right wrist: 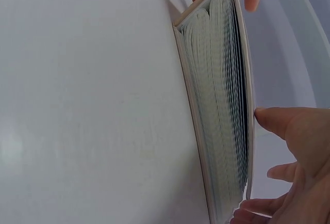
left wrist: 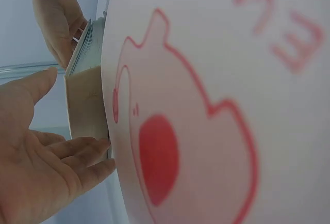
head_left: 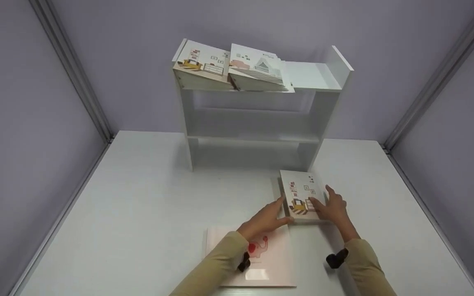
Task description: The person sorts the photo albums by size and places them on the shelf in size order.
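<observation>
A thick photo album (head_left: 300, 193) with a small yellow truck printed on its pale cover lies on the white table, in front of the shelf's right side. My left hand (head_left: 265, 218) is at its left edge and near corner; in the left wrist view the fingers (left wrist: 85, 157) reach the low end of the spine and the thumb stands off. From the right, my right hand (head_left: 332, 207) grips the album's edge, thumb (right wrist: 273, 118) on the cover and fingers by the page side. Under my left forearm lies a pink album (head_left: 278, 263) with a red elephant drawing.
A white shelf unit (head_left: 253, 123) stands against the back wall. On its top board, a truck-print album (head_left: 204, 61) leans at the left, and a stack of pale albums (head_left: 257, 63) lies beside it. Grey panels (head_left: 27, 102) rise on both sides of the table.
</observation>
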Motion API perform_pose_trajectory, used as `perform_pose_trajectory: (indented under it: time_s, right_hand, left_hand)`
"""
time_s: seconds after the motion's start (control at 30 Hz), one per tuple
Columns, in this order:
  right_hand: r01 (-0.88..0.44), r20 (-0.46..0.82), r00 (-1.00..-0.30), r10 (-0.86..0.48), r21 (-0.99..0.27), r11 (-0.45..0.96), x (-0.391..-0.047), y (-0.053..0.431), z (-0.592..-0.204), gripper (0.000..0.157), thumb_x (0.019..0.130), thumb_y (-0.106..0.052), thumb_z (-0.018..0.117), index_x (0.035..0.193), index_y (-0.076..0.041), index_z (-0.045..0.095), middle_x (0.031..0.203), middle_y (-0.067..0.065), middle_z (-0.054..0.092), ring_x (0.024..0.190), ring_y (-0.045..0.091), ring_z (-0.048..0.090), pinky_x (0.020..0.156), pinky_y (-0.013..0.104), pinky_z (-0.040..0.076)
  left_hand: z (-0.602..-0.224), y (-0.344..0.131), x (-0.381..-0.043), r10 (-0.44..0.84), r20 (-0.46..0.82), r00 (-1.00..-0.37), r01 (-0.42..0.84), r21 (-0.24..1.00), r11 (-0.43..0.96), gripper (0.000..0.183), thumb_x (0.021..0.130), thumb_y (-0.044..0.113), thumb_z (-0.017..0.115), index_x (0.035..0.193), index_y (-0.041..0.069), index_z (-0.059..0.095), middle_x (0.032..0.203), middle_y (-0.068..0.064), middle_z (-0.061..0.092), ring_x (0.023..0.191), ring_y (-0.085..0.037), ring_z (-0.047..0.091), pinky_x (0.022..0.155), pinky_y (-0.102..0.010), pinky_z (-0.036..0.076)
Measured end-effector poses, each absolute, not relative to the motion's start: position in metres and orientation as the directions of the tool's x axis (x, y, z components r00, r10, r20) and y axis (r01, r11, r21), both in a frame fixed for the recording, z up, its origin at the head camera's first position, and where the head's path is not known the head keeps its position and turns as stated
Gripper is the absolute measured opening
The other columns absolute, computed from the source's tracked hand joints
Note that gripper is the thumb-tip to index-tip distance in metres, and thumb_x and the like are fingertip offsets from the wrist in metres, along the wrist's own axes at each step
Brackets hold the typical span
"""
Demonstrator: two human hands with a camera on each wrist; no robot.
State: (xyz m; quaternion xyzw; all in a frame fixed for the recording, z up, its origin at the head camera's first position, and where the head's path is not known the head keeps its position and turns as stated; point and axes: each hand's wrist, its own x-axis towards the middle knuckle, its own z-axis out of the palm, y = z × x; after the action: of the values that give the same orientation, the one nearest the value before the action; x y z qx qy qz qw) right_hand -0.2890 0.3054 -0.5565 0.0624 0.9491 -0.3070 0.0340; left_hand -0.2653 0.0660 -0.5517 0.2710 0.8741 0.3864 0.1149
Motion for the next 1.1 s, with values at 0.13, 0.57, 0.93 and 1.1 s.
perform_pose_trajectory:
  time_s: [0.13,0.57,0.93,1.1]
  right_hand:
    - [0.175,-0.146,-0.983,0.111,-0.58,0.796,-0.289,0.306,-0.556,0.086,0.09,-0.048,0.053,0.145,0.005,0.014,0.138,0.04,0.025,0.125,0.055,0.025,0.104,0.062,0.023]
    - [0.163,-0.117,-0.986,0.116,-0.602,0.782,-0.291,0.308,-0.562,0.089,0.088,-0.053,0.054,0.143,0.009,0.02,0.125,0.038,0.039,0.117,0.05,0.04,0.1,0.059,0.033]
    - [0.219,-0.147,-0.976,0.162,-0.622,0.752,-0.29,0.311,-0.566,0.094,0.084,-0.057,0.056,0.143,0.007,0.022,0.133,0.037,0.035,0.125,0.049,0.035,0.104,0.055,0.031]
    - [0.223,-0.147,-0.975,0.167,-0.669,0.709,-0.29,0.317,-0.57,0.091,0.084,-0.058,0.057,0.143,0.003,0.025,0.135,0.035,0.038,0.125,0.046,0.038,0.102,0.054,0.035]
  left_hand:
    - [-0.554,0.069,-0.265,0.579,0.01,-0.815,0.39,0.749,0.535,0.085,0.089,0.041,0.059,0.149,0.005,0.01,0.15,-0.012,0.028,0.135,-0.023,0.032,0.11,-0.032,0.029]
    - [-0.557,0.074,-0.263,0.598,-0.017,-0.801,0.393,0.74,0.546,0.085,0.092,0.044,0.053,0.147,-0.004,0.009,0.149,-0.016,0.027,0.135,-0.021,0.032,0.11,-0.029,0.028]
    - [-0.561,0.077,-0.259,0.604,0.003,-0.797,0.375,0.786,0.491,0.086,0.093,0.039,0.054,0.147,-0.005,0.003,0.147,-0.016,0.031,0.134,-0.022,0.033,0.109,-0.031,0.029]
    - [-0.56,0.081,-0.259,0.589,0.023,-0.808,0.375,0.791,0.483,0.085,0.093,0.036,0.055,0.146,-0.006,0.003,0.146,-0.016,0.034,0.133,-0.022,0.035,0.108,-0.032,0.031]
